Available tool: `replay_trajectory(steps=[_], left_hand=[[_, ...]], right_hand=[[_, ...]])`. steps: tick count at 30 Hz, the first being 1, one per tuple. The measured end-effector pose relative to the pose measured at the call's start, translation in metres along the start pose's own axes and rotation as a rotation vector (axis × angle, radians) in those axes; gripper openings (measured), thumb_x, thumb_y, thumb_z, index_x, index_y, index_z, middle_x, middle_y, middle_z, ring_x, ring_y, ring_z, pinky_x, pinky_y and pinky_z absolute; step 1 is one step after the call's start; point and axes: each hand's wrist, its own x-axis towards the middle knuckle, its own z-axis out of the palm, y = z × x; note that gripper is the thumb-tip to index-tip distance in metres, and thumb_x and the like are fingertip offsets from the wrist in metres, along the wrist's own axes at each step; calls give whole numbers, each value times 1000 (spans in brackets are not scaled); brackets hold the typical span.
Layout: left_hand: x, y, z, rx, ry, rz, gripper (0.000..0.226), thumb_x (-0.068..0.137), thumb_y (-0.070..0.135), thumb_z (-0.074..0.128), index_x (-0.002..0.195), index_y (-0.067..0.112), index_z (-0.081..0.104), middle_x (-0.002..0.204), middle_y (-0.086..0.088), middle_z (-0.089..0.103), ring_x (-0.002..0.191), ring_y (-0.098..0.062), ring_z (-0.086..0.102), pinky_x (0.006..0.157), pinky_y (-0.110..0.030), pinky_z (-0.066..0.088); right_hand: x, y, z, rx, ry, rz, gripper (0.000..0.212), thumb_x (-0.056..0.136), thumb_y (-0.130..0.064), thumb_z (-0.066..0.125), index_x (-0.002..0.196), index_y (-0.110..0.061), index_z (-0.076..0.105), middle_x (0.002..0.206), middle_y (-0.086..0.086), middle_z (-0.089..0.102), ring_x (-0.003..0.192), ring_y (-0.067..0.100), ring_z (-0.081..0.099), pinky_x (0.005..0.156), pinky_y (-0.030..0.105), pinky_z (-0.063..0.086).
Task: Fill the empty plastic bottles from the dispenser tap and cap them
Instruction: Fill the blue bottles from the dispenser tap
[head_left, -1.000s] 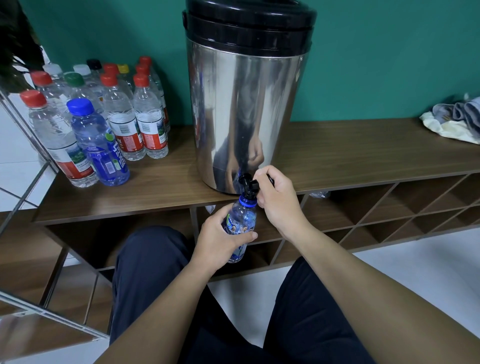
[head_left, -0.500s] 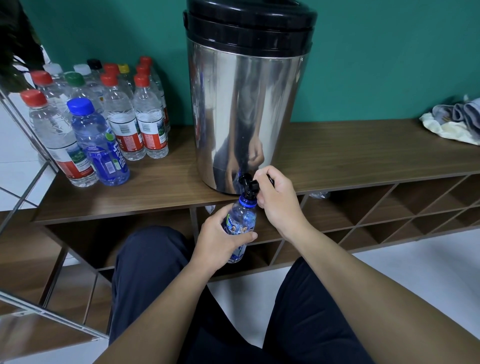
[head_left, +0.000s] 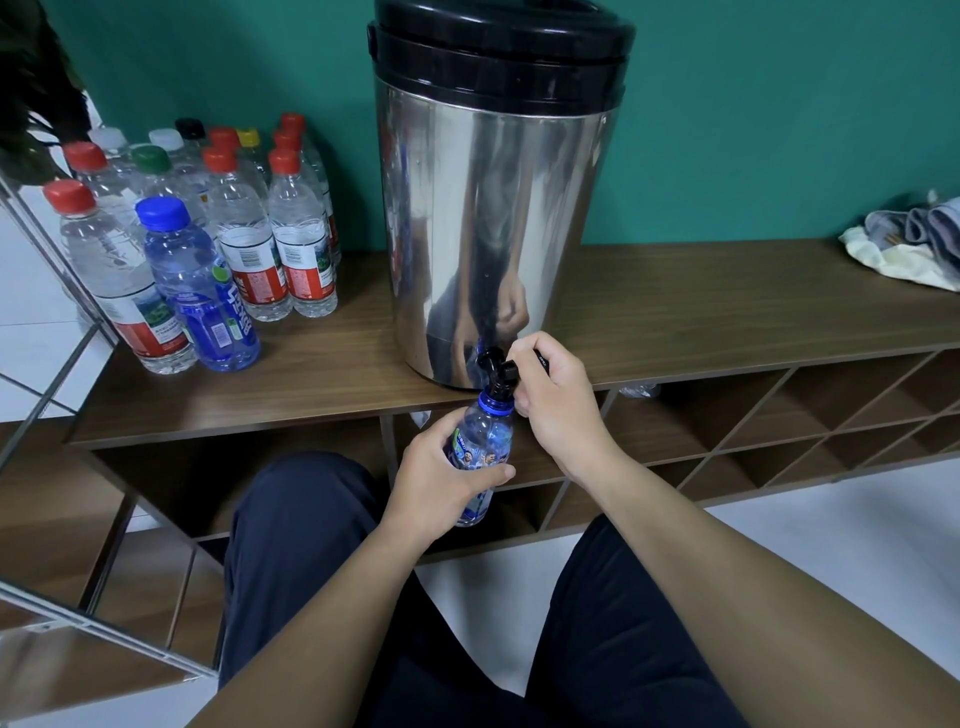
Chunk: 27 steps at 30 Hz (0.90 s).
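A steel dispenser (head_left: 493, 218) with a black lid stands on the wooden shelf (head_left: 701, 312). Its black tap (head_left: 496, 371) juts over the shelf's front edge. My left hand (head_left: 441, 483) grips a small blue-tinted bottle (head_left: 485, 441), uncapped, with its blue neck ring right under the tap spout. My right hand (head_left: 556, 405) is curled round the tap's lever, which is mostly hidden in the fingers. Whether water runs cannot be seen.
Several capped bottles (head_left: 249, 234) with red, green, white and yellow caps stand at the shelf's left end, a blue-capped blue one (head_left: 202, 291) in front. Crumpled cloths (head_left: 914, 249) lie at the far right. Open cubbies run beneath the shelf; my knees are below.
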Motion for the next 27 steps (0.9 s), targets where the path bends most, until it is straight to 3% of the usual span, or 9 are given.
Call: replay_trajectory(steps=[5, 9, 27], left_hand=[[0, 0, 0, -6, 4, -2, 75, 75, 11, 104, 140, 29, 71, 118, 9, 84, 109, -12, 80, 102, -36, 63], [0, 1, 0, 1, 7, -3, 75, 75, 11, 104, 140, 30, 71, 116, 10, 84, 108, -11, 80, 101, -36, 64], [2, -4, -1, 20, 5, 15, 74, 75, 14, 104, 139, 32, 72, 119, 9, 83, 111, -13, 80, 105, -46, 63]], right_hand=[[0, -1, 0, 11, -1, 6, 27, 116, -23, 53, 98, -4, 59, 59, -9, 42, 57, 14, 36, 57, 29, 34], [-2, -3, 0, -10, -5, 4, 25, 116, -24, 53, 95, -13, 61, 58, -13, 45, 56, 11, 39, 57, 26, 38], [-1, -1, 0, 12, 4, 3, 29, 116, -26, 54, 99, -4, 60, 60, -9, 42, 58, 14, 35, 57, 30, 34]])
